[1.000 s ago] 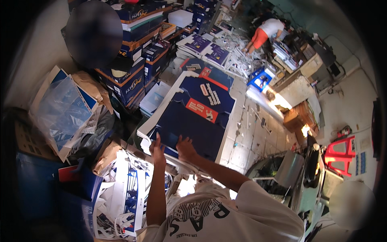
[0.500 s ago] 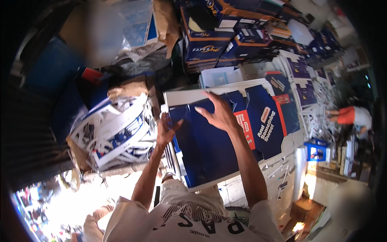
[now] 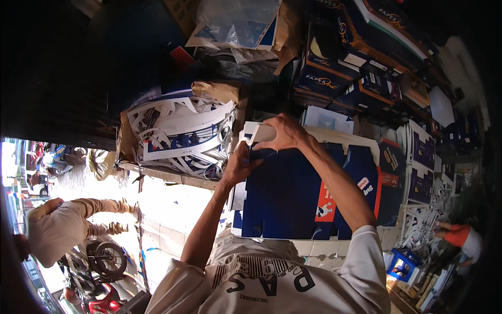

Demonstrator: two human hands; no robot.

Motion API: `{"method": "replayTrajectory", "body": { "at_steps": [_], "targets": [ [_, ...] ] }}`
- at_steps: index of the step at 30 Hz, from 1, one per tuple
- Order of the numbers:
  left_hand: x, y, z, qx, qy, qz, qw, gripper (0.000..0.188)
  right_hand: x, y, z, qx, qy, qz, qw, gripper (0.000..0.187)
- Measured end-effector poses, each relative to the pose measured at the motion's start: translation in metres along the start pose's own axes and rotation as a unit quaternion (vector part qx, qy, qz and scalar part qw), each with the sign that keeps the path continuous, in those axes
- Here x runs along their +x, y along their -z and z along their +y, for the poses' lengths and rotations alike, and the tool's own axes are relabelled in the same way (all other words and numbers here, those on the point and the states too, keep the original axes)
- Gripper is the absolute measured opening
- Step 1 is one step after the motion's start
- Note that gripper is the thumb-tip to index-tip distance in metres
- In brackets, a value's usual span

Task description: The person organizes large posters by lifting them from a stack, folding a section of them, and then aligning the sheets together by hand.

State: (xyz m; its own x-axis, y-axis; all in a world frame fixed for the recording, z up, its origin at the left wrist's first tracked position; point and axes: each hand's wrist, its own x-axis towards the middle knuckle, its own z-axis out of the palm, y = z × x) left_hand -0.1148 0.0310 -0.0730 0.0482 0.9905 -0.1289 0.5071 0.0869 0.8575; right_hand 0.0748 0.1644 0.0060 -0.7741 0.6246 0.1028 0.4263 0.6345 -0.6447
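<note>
A stack of dark blue printed cardboard sheets (image 3: 280,196) with red and white parts lies in front of me. At its far left corner my right hand (image 3: 286,133) is closed on a white cardboard strip (image 3: 256,132), fingers over the top and thumb underneath. My left hand (image 3: 240,163) rests at the stack's left edge, just below the strip. Its thumb points right over the blue surface, apart from the fingers. The fingertips reach up to the strip's bent lower end, where their contact is partly hidden.
Left of the stack stands a cardboard box (image 3: 124,137) full of white and blue paper scraps. Dark blue cartons (image 3: 324,81) are piled at the back right. A blue crate (image 3: 401,265) and a bending person (image 3: 465,240) are at far right. Another person (image 3: 57,230) and a motorcycle (image 3: 107,259) are at left.
My view has shifted left, so the scene sits further right. My right hand, open over the sheets before, has closed on the white strip at the corner. Both hands are closer together.
</note>
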Motion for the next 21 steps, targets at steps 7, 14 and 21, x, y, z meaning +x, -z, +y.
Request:
{"method": "replayTrajectory", "body": {
  "at_steps": [7,14,21],
  "targets": [
    [0.006,-0.031,0.033,-0.236,-0.012,0.158,0.959,0.03,-0.009,-0.04,-0.02,-0.078,-0.063,0.207,0.973,0.043],
    [-0.02,-0.017,0.076,-0.14,-0.004,0.193,0.971,0.018,0.039,-0.027,0.001,-0.071,-0.266,-0.014,0.961,0.06],
    [-0.044,-0.014,0.085,-0.114,0.051,0.183,0.975,0.02,0.046,-0.023,0.001,0.038,-0.243,-0.256,0.935,0.096]
  ]
}}
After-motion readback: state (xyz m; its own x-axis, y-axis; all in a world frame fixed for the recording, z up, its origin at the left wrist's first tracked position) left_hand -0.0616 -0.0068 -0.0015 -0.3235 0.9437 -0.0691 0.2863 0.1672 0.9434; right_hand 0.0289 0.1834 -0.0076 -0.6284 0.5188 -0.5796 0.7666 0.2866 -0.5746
